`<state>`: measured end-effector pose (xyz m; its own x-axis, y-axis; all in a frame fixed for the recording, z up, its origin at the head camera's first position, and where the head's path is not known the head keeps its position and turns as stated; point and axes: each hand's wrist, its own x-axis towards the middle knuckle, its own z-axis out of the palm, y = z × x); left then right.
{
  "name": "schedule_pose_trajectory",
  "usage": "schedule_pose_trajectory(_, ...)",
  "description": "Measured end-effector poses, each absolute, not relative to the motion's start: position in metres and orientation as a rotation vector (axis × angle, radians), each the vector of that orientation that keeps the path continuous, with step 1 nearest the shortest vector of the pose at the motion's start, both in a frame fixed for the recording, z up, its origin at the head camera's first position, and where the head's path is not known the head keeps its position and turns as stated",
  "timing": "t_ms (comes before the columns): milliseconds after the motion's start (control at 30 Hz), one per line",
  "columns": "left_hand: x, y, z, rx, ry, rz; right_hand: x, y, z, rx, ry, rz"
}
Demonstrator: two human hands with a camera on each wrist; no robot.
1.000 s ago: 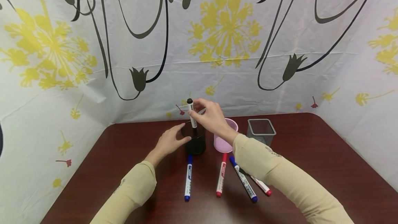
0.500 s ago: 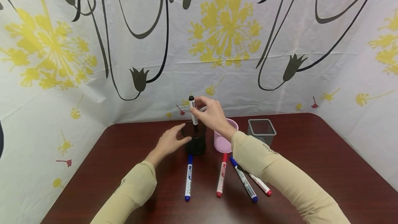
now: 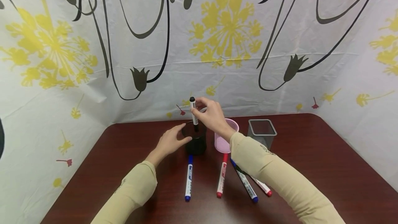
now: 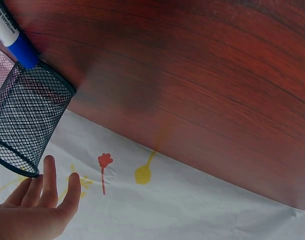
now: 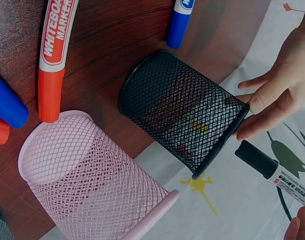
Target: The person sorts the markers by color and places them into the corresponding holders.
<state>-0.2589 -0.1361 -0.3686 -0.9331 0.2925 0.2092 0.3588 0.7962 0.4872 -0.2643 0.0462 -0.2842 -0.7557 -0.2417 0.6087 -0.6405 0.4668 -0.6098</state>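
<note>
Right hand (image 3: pixel 212 114) pinches near-upright black marker (image 3: pixel 195 120), cap down; left hand (image 3: pixel 169 141) spread at cup (image 3: pixel 197 146)

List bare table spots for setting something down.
Left: table between its left edge and left sleeve. Right: table right of right sleeve and gray box. Crowded: middle, four markers before black cup, pink cup, gray box; left hand and right hand at black cup.
</note>
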Motion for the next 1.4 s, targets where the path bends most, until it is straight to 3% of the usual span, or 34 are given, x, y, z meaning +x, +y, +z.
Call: schedule_pose_trajectory(1400,-0.259,-0.135,-0.370,-0.518,-2.840,-0.803,-0.276,0.041,-0.327,0.604,-2.380,1.154)
